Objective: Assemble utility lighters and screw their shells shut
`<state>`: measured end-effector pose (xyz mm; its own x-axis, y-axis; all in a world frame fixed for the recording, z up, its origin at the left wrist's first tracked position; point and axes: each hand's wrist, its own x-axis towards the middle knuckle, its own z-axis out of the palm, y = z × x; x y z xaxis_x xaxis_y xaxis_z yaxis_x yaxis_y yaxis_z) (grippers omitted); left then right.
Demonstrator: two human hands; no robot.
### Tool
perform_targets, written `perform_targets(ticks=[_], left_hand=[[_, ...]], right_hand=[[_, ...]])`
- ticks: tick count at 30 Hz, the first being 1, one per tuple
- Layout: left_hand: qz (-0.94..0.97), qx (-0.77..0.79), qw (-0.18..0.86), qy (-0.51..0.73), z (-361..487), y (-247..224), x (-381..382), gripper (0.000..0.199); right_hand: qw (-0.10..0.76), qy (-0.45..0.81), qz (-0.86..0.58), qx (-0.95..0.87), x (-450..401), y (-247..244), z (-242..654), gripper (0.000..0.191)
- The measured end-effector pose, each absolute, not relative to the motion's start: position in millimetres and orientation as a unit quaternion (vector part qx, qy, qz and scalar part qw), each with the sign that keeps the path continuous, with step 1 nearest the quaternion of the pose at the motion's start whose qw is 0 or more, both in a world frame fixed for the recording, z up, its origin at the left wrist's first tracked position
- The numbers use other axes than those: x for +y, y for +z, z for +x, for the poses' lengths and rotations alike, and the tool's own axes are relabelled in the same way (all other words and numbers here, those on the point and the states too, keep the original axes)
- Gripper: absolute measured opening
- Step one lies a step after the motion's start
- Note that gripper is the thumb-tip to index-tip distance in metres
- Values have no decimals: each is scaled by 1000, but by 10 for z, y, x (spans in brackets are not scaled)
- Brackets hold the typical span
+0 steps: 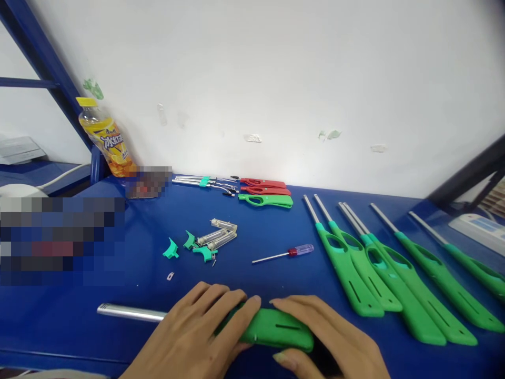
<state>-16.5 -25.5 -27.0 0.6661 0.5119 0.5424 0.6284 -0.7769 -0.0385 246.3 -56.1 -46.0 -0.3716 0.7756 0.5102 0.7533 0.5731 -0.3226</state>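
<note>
Left hand [201, 331], bottom of frame, clasps green lighter [276, 318] round midsection; right hand [335, 337] straddles butt end, can't tell if actually gripping tbh. Long axis runs sideways, shiny metal barrel [132, 312] pointing left, left hand closer. Handle [272, 338] rounded, slotted plastic.

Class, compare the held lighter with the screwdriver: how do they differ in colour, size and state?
The held lighter has an opaque green handle; the screwdriver's is see-through purple with red. The held lighter is longer and thicker, the screwdriver shorter and slimmer. The left hand grips the held lighter, with the right hand at its end; the screwdriver lies untouched on the table. Both have a metal shaft pointing left.
</note>
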Motion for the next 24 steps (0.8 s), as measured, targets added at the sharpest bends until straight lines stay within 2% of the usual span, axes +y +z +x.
perform_targets(ticks=[5,12,24], left_hand=[[-906,-317,102,-261,-118,-270,-249,43],[-912,-308,83,-259,-134,-255,-247,43],[-904,-312,100,-274,-103,-249,-256,37]], right_hand=[[330,-2,-424,-843,-523,-473,2431,30],[327,-86,-398,-853,-504,-454,2447,26],[328,-54,-410,-849,-492,-534,2452,28]])
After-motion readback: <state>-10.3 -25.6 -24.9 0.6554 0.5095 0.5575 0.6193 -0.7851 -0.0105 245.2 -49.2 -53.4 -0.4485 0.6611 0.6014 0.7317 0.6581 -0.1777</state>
